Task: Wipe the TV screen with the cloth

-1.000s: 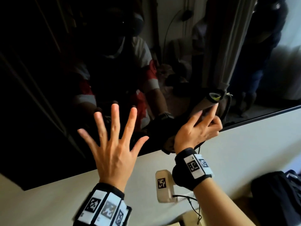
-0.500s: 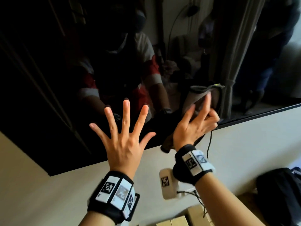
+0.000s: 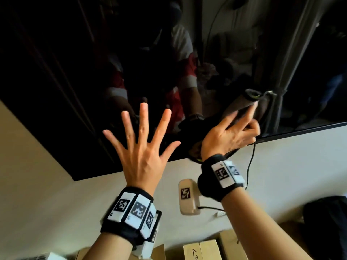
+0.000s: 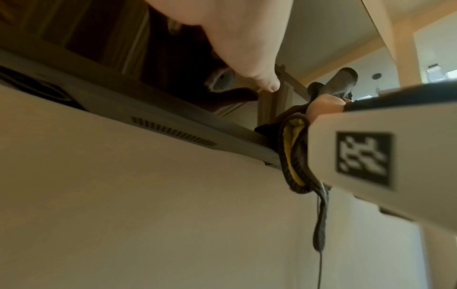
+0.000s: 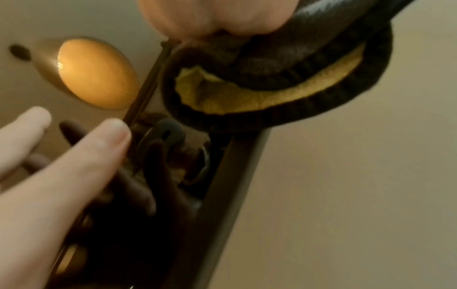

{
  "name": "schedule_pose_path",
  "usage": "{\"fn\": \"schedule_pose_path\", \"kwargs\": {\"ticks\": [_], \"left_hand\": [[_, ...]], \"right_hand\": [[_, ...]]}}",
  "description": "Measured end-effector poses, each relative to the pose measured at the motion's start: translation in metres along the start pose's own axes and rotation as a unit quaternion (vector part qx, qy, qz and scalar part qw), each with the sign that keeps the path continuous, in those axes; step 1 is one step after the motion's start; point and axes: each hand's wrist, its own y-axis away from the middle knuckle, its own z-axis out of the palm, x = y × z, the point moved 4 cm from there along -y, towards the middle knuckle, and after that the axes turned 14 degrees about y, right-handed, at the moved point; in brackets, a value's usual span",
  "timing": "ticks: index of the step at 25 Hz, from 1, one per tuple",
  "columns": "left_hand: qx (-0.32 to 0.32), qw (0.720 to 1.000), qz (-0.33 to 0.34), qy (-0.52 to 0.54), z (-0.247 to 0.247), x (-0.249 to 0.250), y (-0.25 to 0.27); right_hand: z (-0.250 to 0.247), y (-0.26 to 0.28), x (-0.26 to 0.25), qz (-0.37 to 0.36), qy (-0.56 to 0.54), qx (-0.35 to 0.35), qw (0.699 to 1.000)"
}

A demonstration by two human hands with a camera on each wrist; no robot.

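The dark, glossy TV screen (image 3: 56, 72) hangs on a pale wall and reflects the room. My left hand (image 3: 142, 143) lies flat on its lower part with all fingers spread and holds nothing. To its right, near the bottom bezel, my right hand (image 3: 231, 132) presses a dark cloth with a yellow inner side (image 3: 236, 107) against the glass. Two fingers are straight on it and the others are curled. The cloth (image 4: 291, 148) bunches under the palm and hangs over the bezel; the right wrist view shows its yellow fold (image 5: 247, 97) up close.
Below the TV the wall carries a beige box with a square marker (image 3: 187, 196), and a thin black cable (image 3: 250, 166) hangs beside my right wrist. Cardboard boxes (image 3: 204, 250) stand at the bottom edge. A dark bag (image 3: 326, 222) sits at the lower right.
The head view has shifted, showing more wall below the TV. Both hands sit slightly nearer the screen's lower left corner. The right hand still presses the cloth; the left stays spread.
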Motion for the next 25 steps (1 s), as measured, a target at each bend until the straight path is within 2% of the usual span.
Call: {"fn": "schedule_pose_path", "kwargs": {"ticks": [3, 4, 7, 8, 10, 12, 15, 16, 17, 19, 20, 23, 24, 25], "left_hand": [[0.012, 0.999, -0.042, -0.01, -0.012, -0.032, 0.004], [0.011, 0.999, -0.049, -0.01, -0.014, -0.041, 0.004], [0.0, 0.999, -0.047, -0.003, -0.013, -0.057, 0.004], [-0.003, 0.999, -0.041, 0.0, -0.013, -0.058, 0.005], [0.002, 1.0, -0.031, 0.001, -0.012, -0.058, 0.007], [0.01, 1.0, -0.026, 0.003, -0.009, -0.059, 0.008], [0.006, 0.999, -0.03, 0.011, -0.011, -0.059, 0.005], [-0.002, 0.999, -0.029, 0.02, -0.014, -0.059, 0.006], [-0.008, 0.999, -0.025, 0.03, -0.017, -0.061, 0.007], [-0.011, 0.999, -0.021, 0.046, -0.025, -0.073, 0.016], [-0.009, 0.999, -0.023, 0.046, -0.029, -0.083, 0.021], [-0.026, 0.999, -0.022, 0.018, -0.032, -0.114, 0.033], [-0.035, 0.999, -0.017, 0.017, -0.031, -0.119, 0.034], [-0.042, 0.999, -0.015, 0.019, -0.031, -0.12, 0.034]], "right_hand": [[-0.004, 0.047, -0.007, -0.125, 0.003, -0.051, 0.991], [-0.004, 0.045, -0.008, -0.136, -0.007, -0.052, 0.989], [0.005, 0.042, -0.015, -0.051, -0.003, -0.016, 0.999], [0.007, 0.055, -0.019, -0.05, 0.005, -0.015, 0.999], [0.007, 0.087, -0.022, -0.113, 0.029, -0.039, 0.992], [0.008, 0.088, -0.02, -0.158, 0.02, -0.047, 0.986], [0.013, 0.069, -0.024, -0.027, -0.004, -0.001, 1.0], [0.014, 0.078, -0.028, -0.018, -0.004, -0.004, 1.0], [0.012, 0.093, -0.034, -0.046, 0.01, -0.016, 0.999], [0.01, 0.116, -0.038, -0.151, 0.023, -0.042, 0.987], [0.011, 0.112, -0.039, -0.171, 0.019, -0.039, 0.984], [0.015, 0.101, -0.045, -0.069, -0.002, 0.005, 0.998], [0.016, 0.112, -0.05, -0.072, -0.001, -0.006, 0.997], [0.016, 0.128, -0.053, -0.111, 0.01, -0.028, 0.993]]}}
